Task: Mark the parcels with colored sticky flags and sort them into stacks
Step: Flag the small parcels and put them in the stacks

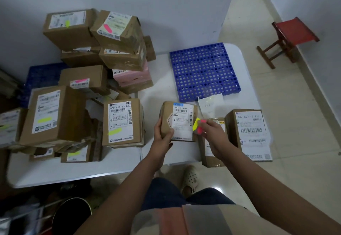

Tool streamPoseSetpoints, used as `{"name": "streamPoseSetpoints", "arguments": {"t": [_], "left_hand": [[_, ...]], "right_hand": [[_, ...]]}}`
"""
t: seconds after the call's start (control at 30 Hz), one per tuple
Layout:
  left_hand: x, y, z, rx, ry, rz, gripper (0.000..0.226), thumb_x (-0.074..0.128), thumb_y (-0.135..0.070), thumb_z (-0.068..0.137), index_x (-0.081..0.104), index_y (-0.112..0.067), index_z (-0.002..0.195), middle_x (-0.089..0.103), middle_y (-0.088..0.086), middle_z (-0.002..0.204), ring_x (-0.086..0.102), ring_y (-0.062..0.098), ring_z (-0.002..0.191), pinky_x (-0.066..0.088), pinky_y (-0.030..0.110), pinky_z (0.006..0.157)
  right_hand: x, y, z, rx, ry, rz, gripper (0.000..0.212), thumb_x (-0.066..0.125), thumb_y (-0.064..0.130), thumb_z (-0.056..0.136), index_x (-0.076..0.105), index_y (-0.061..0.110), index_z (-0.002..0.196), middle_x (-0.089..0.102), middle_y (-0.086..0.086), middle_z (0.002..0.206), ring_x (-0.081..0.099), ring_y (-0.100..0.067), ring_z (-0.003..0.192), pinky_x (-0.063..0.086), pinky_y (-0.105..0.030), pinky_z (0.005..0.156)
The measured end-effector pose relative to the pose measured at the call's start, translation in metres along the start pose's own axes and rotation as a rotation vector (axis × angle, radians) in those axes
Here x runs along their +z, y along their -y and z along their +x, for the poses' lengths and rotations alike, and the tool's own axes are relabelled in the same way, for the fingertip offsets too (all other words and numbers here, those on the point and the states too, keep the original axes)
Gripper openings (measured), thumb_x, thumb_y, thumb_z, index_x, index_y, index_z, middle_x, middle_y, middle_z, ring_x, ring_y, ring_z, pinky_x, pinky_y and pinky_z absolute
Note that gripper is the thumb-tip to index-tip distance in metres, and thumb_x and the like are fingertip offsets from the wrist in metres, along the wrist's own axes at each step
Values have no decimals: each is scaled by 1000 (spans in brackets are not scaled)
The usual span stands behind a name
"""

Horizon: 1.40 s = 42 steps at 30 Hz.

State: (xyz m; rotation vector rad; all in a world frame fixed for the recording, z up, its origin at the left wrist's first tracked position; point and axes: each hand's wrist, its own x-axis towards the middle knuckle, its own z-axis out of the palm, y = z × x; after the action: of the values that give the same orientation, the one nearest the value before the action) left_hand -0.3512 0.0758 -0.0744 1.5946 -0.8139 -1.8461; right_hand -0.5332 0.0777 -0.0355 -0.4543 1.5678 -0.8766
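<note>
At the near edge of the white table (110,163), a small parcel (178,121) is gripped by the left hand (162,129), thumb laid over its front face and fingers curled behind, forearm stretched forward. Just beside its right edge, sticky flags (198,126) — one yellow, one pink — are pinched in the curled fingertips of the right hand (214,137). Two more parcels stand at the right: a large one (249,133) overhanging the table corner, and another (210,153) partly hidden behind the right hand. Bare tabletop is left between the held parcel and the flagged parcel (122,122) to its left. Beyond, a blue perforated mat (204,70) lies flat; stacked flagged boxes (96,50) crowd the left side.
</note>
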Motion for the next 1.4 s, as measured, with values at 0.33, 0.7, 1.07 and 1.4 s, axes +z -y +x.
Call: {"name": "streamPoseSetpoints", "arguments": {"t": [0.33,0.7,1.07,1.4], "left_hand": [[0,-38,10,101,15,-129,68,49,-3,99,27,-47,147,51,-5,142,52,18,128,47,37,104],[-20,-11,5,-30,-11,-135,81,53,5,94,22,-44,150,40,2,151,49,23,130,45,40,107],[-35,17,-5,-185,-136,373,76,55,-6,94,12,-23,155,45,9,144,71,30,92,61,37,78],[-6,-5,-19,28,-57,264,24,58,-23,98,64,-10,117,65,7,114,68,15,82,54,17,63]], "right_hand": [[6,29,-2,-38,42,204,17,53,13,99,61,9,85,71,3,91,67,-9,83,51,-21,72],[17,-2,5,12,113,115,15,58,9,95,65,-3,98,72,-11,99,67,-24,97,53,-31,88],[27,-37,1,64,90,-85,22,59,13,95,64,-6,105,68,-11,96,64,-15,85,50,-17,71],[31,-33,-9,-96,96,-201,11,66,13,91,69,3,91,60,-3,67,53,-3,54,45,-13,56]]}}
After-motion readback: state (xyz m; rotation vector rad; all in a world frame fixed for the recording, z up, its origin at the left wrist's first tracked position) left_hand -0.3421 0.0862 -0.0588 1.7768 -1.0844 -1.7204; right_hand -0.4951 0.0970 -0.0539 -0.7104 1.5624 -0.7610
